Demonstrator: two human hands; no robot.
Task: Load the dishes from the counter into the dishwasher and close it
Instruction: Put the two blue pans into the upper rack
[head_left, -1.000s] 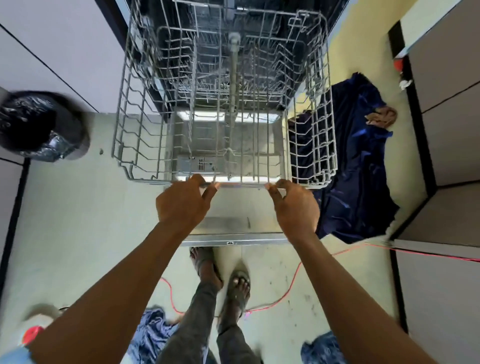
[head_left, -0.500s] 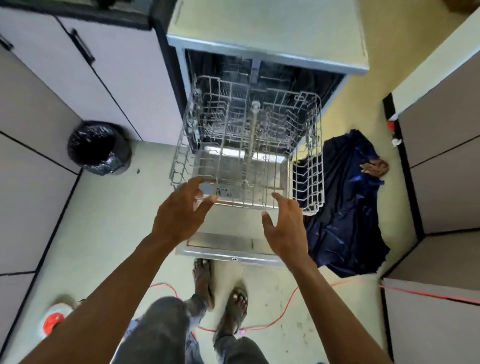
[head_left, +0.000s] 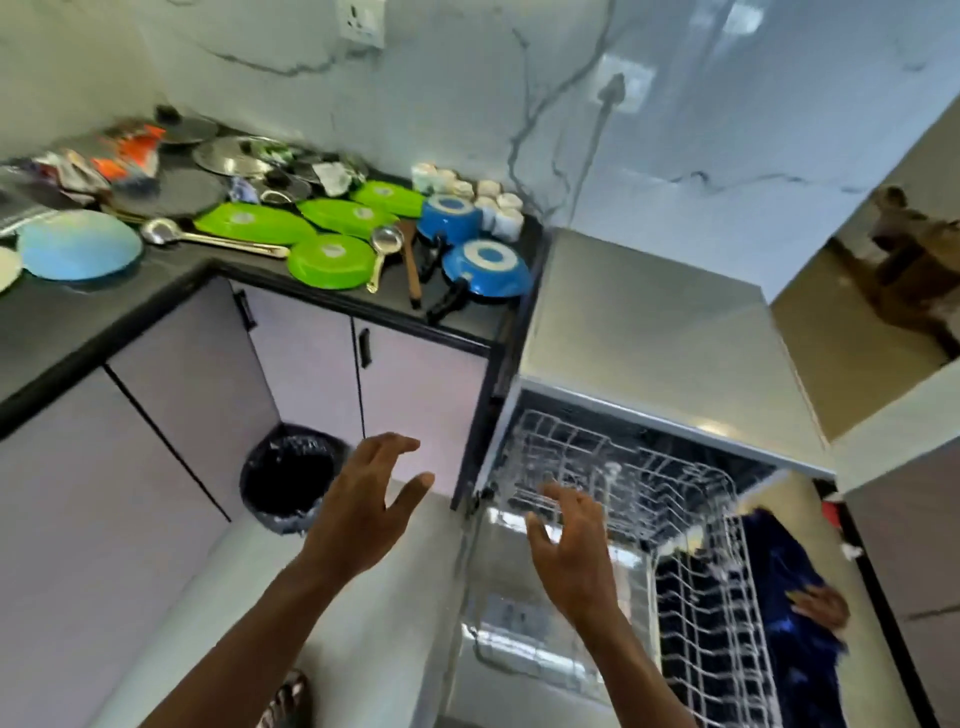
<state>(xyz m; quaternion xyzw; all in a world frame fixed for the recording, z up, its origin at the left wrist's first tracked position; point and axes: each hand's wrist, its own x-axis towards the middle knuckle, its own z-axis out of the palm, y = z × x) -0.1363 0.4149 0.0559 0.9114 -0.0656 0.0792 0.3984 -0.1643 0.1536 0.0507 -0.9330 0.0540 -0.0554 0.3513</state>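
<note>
The dishwasher (head_left: 649, 332) stands open at the right, its empty wire rack (head_left: 711, 613) pulled out over the lowered door (head_left: 519, 639). My left hand (head_left: 363, 499) hovers in the air with spread fingers, left of the rack, holding nothing. My right hand (head_left: 569, 545) hangs over the rack's near left corner, fingers relaxed and empty. On the dark counter (head_left: 156, 306) lie several green plates (head_left: 327, 260), a blue pot (head_left: 449, 218), a blue pan (head_left: 485, 265), a light blue bowl (head_left: 78, 244), white cups (head_left: 493, 205), ladles and steel lids.
A black-lined bin (head_left: 288, 478) sits on the floor in the cabinet corner. A dark blue cloth (head_left: 795, 597) lies on the floor right of the rack. Lilac cabinet doors (head_left: 306, 364) run under the counter. A wall socket (head_left: 361, 21) is above the counter.
Both hands let go of the rack's front edge and lifted away. The view swung up and left, bringing the counter with the dishes into sight.
</note>
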